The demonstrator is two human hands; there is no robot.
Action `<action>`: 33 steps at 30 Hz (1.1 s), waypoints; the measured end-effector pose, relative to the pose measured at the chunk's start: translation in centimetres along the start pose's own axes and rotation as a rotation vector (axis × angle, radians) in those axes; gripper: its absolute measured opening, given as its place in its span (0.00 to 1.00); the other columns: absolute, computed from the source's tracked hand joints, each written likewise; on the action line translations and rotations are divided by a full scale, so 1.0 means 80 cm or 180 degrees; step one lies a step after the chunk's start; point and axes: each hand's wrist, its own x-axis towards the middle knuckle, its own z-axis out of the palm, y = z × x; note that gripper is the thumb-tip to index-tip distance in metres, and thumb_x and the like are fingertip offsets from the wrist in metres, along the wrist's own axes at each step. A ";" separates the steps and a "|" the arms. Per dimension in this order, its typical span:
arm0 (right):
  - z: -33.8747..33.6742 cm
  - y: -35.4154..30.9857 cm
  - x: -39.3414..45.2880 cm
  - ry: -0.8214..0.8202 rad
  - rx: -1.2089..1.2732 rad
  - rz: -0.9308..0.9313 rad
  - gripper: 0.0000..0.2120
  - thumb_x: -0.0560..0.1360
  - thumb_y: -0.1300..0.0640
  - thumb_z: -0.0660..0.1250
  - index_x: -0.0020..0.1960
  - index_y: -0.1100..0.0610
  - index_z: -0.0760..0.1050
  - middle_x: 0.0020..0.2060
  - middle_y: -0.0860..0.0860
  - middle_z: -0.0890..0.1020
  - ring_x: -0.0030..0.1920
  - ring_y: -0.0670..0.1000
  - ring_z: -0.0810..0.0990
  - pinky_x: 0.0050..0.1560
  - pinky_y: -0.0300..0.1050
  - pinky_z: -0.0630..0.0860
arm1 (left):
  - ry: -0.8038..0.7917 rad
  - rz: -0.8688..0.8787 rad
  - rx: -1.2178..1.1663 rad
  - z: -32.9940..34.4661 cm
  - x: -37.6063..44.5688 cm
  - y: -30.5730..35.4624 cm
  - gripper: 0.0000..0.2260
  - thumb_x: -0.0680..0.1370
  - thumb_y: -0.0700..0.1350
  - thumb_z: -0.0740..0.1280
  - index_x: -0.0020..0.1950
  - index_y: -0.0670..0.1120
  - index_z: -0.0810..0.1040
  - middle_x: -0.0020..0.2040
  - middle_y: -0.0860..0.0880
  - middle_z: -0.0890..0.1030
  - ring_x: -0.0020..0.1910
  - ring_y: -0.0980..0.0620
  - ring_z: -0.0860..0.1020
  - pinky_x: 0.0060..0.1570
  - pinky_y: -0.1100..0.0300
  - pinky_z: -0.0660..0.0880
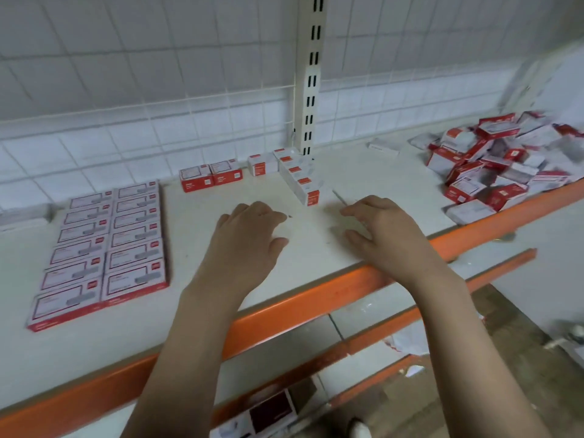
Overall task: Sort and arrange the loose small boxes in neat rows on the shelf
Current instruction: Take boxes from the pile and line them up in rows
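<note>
Two neat columns of flat red-and-white boxes [104, 245] lie on the left of the white shelf [221, 327]. At the back, two boxes [211, 178] stand side by side, with a slanted line of smaller boxes [298, 180] to their right. A loose heap of boxes [499, 162] covers the right end. My left hand [249, 235] and my right hand [385, 229] hover over the shelf's middle, fingers loosely curled, each holding nothing.
An orange rail [316, 298] edges the shelf front. A slotted upright post [311, 77] and a wire grid back panel rise behind. Lower shelves with orange rails hold a dark box [271, 412] and scraps of paper.
</note>
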 end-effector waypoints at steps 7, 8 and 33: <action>-0.055 0.144 0.004 -0.0069 -0.0037 0.0023 0.18 0.74 0.59 0.66 0.64 0.57 0.73 0.58 0.53 0.76 0.60 0.56 0.72 0.57 0.47 0.69 | -0.0042 0.0058 -0.0109 0.051 0.070 0.127 0.18 0.79 0.51 0.61 0.68 0.50 0.70 0.65 0.51 0.72 0.63 0.49 0.69 0.61 0.54 0.65; -0.059 0.161 0.005 -0.0085 -0.0022 0.0016 0.18 0.74 0.59 0.66 0.64 0.57 0.73 0.57 0.53 0.76 0.60 0.56 0.72 0.57 0.47 0.68 | -0.0053 0.0047 -0.0114 0.057 0.078 0.140 0.18 0.78 0.51 0.62 0.68 0.50 0.70 0.64 0.50 0.73 0.62 0.48 0.70 0.61 0.54 0.66; -0.116 0.311 0.065 0.0209 0.0064 0.0272 0.20 0.76 0.53 0.64 0.67 0.55 0.71 0.56 0.52 0.76 0.59 0.54 0.72 0.59 0.48 0.70 | -0.0940 0.0441 0.0921 0.126 0.391 0.211 0.27 0.77 0.37 0.58 0.75 0.45 0.55 0.74 0.45 0.59 0.71 0.45 0.59 0.68 0.50 0.62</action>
